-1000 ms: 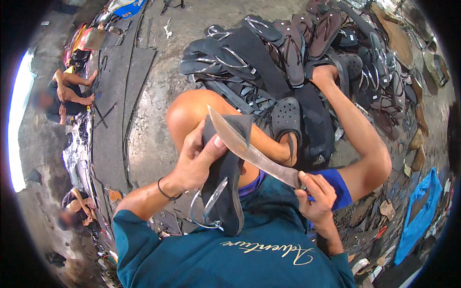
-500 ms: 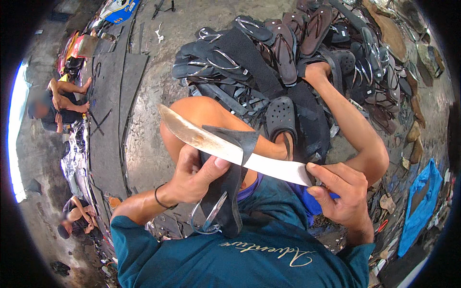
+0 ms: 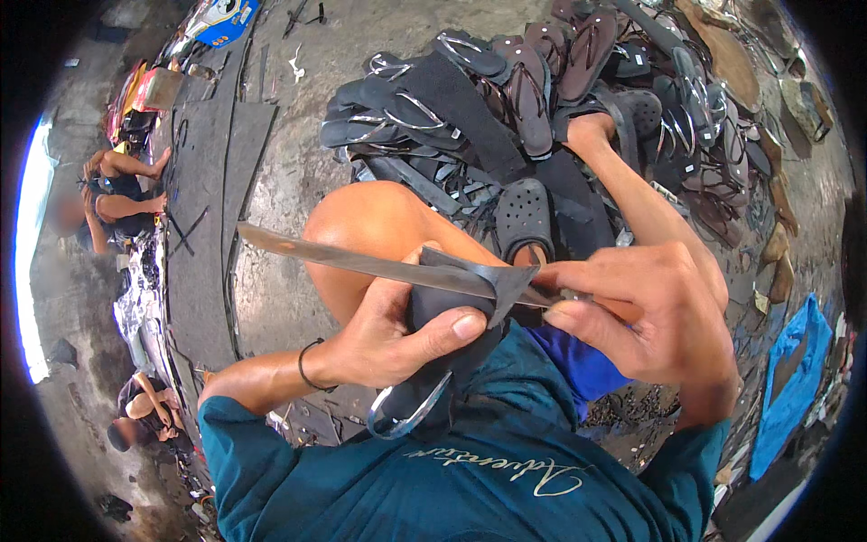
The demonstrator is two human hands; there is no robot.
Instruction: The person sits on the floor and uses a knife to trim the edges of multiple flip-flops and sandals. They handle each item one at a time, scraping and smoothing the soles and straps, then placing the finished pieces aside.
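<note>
My left hand (image 3: 384, 330) is wrapped round a black flip-flop (image 3: 440, 309) with a silver strap, its thumb pressed on the sole. The flip-flop is held over my lap, strap end toward my shirt. My right hand (image 3: 655, 307) pinches the right end of a long knife (image 3: 352, 260). The blade lies across the far end of the sole, turned nearly edge-on, its tip out to the left over my bent knee. A flap of black rubber (image 3: 515, 291) stands over the blade near my right fingers; the exact cutting line is hidden.
A heap of dark flip-flops (image 3: 402, 104) covers the floor ahead, around my feet. My near foot wears a black clog (image 3: 524, 215). Black rubber sheets (image 3: 203, 185) lie at left, with two seated people (image 3: 126, 185) beyond. A blue sheet (image 3: 799, 361) lies at right.
The knife has turned from showing its broad face to nearly edge-on and has shifted left. My right hand has come closer to the flip-flop. My left thumb now lies further over the sole.
</note>
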